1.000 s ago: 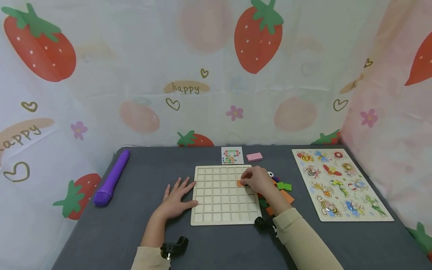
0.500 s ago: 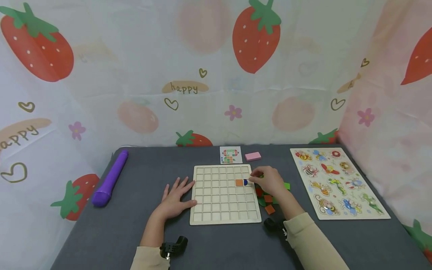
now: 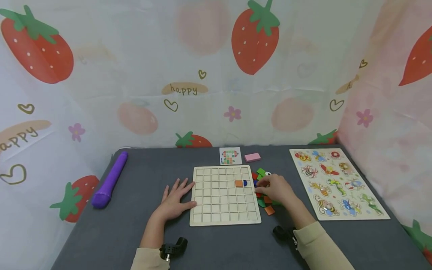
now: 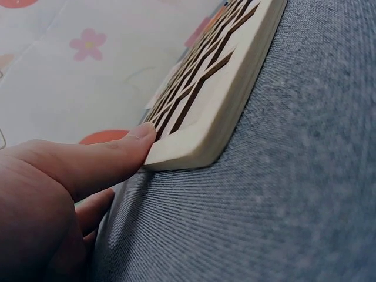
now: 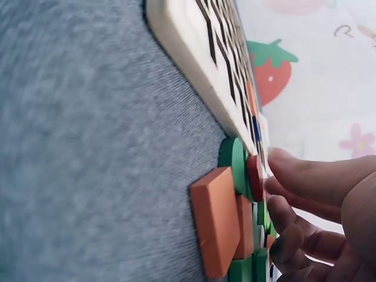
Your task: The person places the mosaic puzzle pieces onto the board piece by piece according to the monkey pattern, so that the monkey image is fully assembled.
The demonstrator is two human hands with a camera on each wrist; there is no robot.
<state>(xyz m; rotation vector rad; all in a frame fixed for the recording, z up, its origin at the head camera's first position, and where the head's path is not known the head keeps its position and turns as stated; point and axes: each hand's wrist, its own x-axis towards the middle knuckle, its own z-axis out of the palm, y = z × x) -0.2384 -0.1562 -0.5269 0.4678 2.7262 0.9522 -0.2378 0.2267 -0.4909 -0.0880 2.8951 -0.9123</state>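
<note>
A pale wooden grid board [image 3: 216,195] lies on the dark cloth. Side by side in its right part sit an orange square tile [image 3: 239,183] and a blue half-round tile [image 3: 245,183]. My left hand [image 3: 175,200] rests along the board's left edge, fingers spread; the left wrist view shows its thumb [image 4: 126,150] touching the rim. Beside the board's right edge, my right hand [image 3: 278,187] reaches over a heap of coloured tiles. Its thumb and fingers bend loosely close to a red tile [image 5: 255,176], with a gap between them. The hand hides part of the heap.
Behind the board lie a pattern card [image 3: 231,156] and a pink block [image 3: 252,157]. An insect picture board [image 3: 337,183] takes up the right side. A purple microphone-shaped object [image 3: 110,180] lies at left. Strawberry-print cloth hangs behind the table.
The right hand has left the orange tile on the board, set the blue half-round tile beside it, then drawn back right to the heap. The left hand stays in place.
</note>
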